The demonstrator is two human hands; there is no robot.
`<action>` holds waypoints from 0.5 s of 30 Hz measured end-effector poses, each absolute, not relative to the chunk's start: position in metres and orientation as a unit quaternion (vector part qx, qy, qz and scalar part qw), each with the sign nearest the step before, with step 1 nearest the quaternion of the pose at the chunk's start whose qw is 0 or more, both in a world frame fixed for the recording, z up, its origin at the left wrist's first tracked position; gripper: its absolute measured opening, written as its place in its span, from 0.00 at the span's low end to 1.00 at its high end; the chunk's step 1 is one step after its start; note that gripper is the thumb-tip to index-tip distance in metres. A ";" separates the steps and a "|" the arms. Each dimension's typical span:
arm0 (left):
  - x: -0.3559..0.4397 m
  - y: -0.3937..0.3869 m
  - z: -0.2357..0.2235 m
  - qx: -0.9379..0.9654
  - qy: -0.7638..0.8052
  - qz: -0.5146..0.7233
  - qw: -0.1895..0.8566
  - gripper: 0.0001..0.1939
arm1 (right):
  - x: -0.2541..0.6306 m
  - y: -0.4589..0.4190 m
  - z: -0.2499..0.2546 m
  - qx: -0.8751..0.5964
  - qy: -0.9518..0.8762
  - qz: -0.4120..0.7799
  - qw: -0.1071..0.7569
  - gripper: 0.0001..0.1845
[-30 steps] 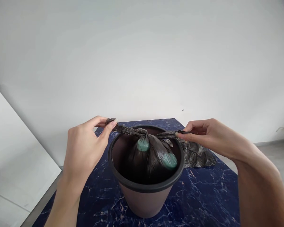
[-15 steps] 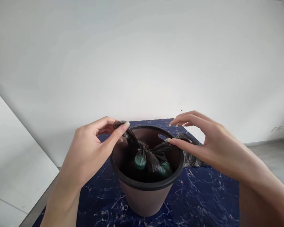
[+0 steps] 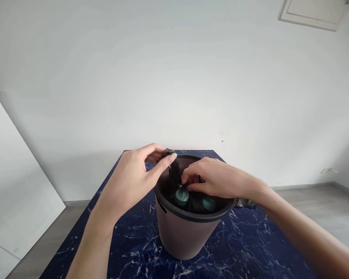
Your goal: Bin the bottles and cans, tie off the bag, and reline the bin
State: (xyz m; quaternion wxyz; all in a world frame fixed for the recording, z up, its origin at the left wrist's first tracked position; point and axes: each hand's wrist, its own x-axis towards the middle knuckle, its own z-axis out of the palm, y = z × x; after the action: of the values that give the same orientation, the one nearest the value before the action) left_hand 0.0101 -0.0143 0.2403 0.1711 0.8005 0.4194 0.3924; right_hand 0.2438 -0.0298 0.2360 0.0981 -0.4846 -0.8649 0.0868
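Pinching a twisted end of a black plastic bag (image 3: 174,174) between thumb and fingertips, the left hand (image 3: 135,176) is raised at the far left edge of a brownish bin (image 3: 189,240). The right hand (image 3: 216,176) reaches over the bin's right side, its fingers curled inward and its thumb close to the gathered neck of the bag; how firmly these fingers grip the plastic cannot be told, as they partly hide it. The bag sits inside the bin, its body below both sets of fingers. Through the thin plastic show two green shapes: a rounded one (image 3: 182,197) just under the right thumb, and a dimmer one (image 3: 208,203) further right, beneath the right palm. The bin stands upright below the fingers, its dark rim (image 3: 192,217) curving around the bag, on a dark blue table (image 3: 133,248) with pale marbled veins. Crumpled black plastic (image 3: 243,202) peeks out beneath the right wrist. Well left of the left fingers is a white cabinet (image 3: 14,174), and beyond both hands rises a pale wall (image 3: 174,77)
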 end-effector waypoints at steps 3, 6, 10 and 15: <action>-0.001 -0.014 0.242 0.791 0.427 0.406 0.167 0.22 | 0.242 -0.031 0.236 -0.499 -0.857 0.048 0.116 0.10; -0.010 -0.015 0.244 0.771 0.450 0.422 0.158 0.29 | 0.246 -0.034 0.243 -0.507 -0.845 0.040 0.162 0.10; -0.020 -0.015 0.245 0.783 0.464 0.385 0.156 0.30 | 0.256 -0.037 0.259 -0.519 -0.819 0.030 0.243 0.10; -0.026 -0.013 0.239 0.814 0.464 0.310 0.161 0.32 | 0.266 -0.041 0.281 -0.524 -0.768 0.025 0.366 0.09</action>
State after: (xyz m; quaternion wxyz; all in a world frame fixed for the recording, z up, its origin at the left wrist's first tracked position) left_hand -0.0261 -0.0125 0.2388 0.1611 0.8138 0.4641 0.3104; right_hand 0.2657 -0.0414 0.2815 0.3664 -0.5245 -0.7682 0.0252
